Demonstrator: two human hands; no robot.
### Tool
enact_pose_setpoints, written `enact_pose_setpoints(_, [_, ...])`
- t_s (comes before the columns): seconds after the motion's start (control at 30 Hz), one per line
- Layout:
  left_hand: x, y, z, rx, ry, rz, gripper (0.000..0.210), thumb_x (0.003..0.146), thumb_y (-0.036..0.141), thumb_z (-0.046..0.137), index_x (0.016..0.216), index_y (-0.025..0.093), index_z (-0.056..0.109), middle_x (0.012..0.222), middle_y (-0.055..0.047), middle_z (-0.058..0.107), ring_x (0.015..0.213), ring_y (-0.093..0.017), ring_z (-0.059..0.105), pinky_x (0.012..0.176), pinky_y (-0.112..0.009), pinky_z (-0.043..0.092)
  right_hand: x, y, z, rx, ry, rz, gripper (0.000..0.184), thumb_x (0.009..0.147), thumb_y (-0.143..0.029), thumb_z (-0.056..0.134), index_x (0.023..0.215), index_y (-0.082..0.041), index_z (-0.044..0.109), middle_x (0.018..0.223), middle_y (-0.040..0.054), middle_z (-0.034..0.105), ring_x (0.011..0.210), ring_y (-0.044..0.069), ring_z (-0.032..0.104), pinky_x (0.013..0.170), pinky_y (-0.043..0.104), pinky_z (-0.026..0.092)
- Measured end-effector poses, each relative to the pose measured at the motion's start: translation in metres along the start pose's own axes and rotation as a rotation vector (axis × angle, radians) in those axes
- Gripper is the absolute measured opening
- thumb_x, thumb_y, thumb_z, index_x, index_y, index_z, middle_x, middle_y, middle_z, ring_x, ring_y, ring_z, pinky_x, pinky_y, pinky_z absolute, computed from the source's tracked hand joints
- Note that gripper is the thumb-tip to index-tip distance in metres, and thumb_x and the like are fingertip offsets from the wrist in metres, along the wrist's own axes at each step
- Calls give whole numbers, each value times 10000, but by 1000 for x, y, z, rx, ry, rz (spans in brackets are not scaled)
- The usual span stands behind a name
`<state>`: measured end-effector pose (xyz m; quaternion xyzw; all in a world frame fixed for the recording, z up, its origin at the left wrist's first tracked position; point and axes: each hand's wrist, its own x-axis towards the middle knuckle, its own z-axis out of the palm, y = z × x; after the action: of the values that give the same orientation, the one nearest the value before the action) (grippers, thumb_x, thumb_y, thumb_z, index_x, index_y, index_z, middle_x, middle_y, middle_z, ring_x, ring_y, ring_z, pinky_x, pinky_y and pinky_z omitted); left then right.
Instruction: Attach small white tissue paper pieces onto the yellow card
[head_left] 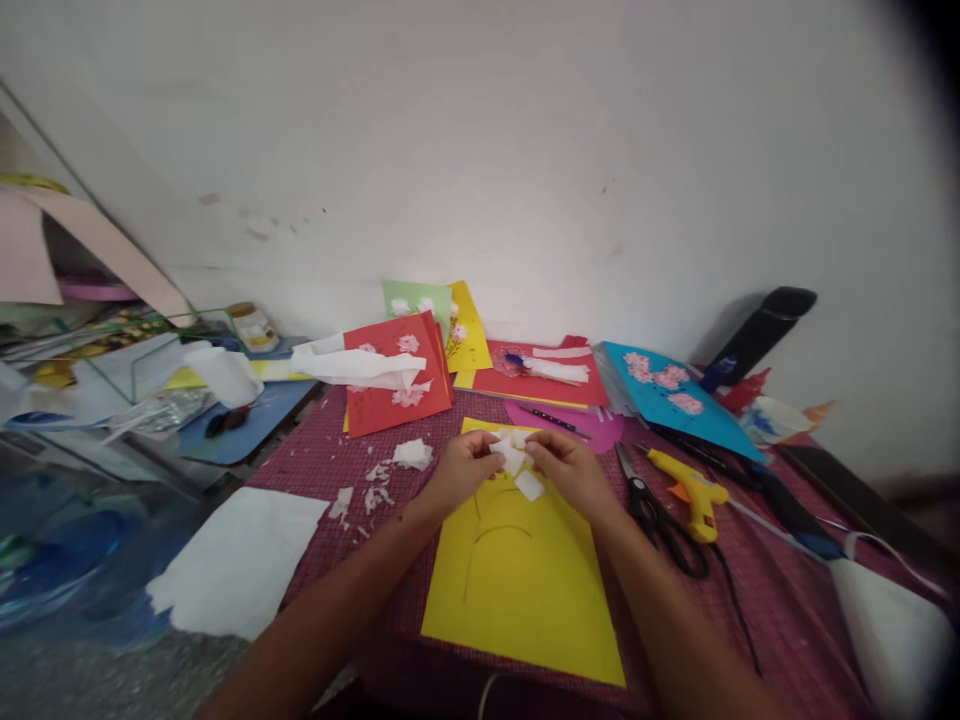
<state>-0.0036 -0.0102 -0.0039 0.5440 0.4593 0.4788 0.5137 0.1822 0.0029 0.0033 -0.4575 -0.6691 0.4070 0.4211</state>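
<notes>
My left hand (466, 465) and my right hand (564, 465) meet over the top of a yellow sheet of card (517, 590). Each pinches white tissue paper (513, 456) between thumb and fingers. One small white square (529, 486) shows just below the fingertips, over the card. Curved pencil-like lines run across the yellow surface. To the left of my left hand lie a folded wad of tissue (412, 454) and torn white scraps (378, 497). Black-handled scissors (656, 515) and a yellow glue gun (694, 492) lie to the right of my right hand.
Red card (375, 400) and blue card (667, 385) with pink tissue blossoms stand near the wall. A white sheet (240, 560) hangs over the table's left edge. A blue stool (232, 435) holds a tissue roll (223, 375). A black bottle (765, 330) stands at back right.
</notes>
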Motion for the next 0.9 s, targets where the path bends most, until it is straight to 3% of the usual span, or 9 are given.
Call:
enact_pose_setpoints(0.1, [-4,12,-27,84,18,8,286,697,232,638,965,138,604,654,4,620,534,-95,547,513,-202,414,2,5,-7,-199,-75,-9,201,805,-343,546,721,-187,641,650,9,607,572,149,512,510,245,352])
enact_pose_setpoints(0.27, [-13,26,-100,316,67,-86,298,644,189,614,937,137,623,698,-10,641,533,-108,555,493,-202,389,2,6,-13,-470,-171,-44,166,772,-272,544,710,-193,676,725,48,672,633,176,570,557,263,357])
enact_pose_setpoints(0.37, [-16,24,-129,704,99,-58,272,626,166,625,894,154,664,714,-31,649,606,-153,580,546,-239,410,2,4,-16,-568,-164,-58,170,776,-268,534,723,-194,678,742,56,678,656,180,576,575,263,356])
enact_pose_setpoints(0.43, [-17,24,-134,951,214,45,279,637,162,633,914,166,666,845,-69,664,781,-212,605,667,-290,448,2,4,-18,-587,-175,-45,172,780,-271,527,738,-193,675,755,54,680,666,180,579,579,260,358])
enact_pose_setpoints(0.5, [-19,27,-127,1086,318,166,304,685,183,624,989,178,644,1006,-92,641,974,-250,573,809,-339,446,2,4,-20,-593,-195,-24,174,780,-271,522,748,-190,673,768,52,681,674,179,582,575,253,361])
enact_pose_setpoints(0.57, [-21,30,-110,1105,327,266,271,749,210,588,1016,178,627,1035,-91,626,1031,-244,551,884,-356,427,2,5,-23,-584,-217,-5,176,775,-259,517,766,-185,676,776,50,680,684,178,583,573,246,367])
enact_pose_setpoints(0.7, [-20,33,-62,972,193,371,185,808,231,544,957,184,642,910,-57,646,821,-185,590,778,-315,459,0,6,-27,-533,-254,-2,229,745,-187,511,881,-178,695,849,49,680,725,172,581,621,243,401])
enact_pose_setpoints(0.9, [4,22,2,715,36,360,162,809,180,517,884,185,660,863,-31,670,768,-146,590,688,-255,442,-5,4,-22,-571,-434,-35,385,655,-101,569,1004,-201,696,860,41,644,695,143,550,623,226,387])
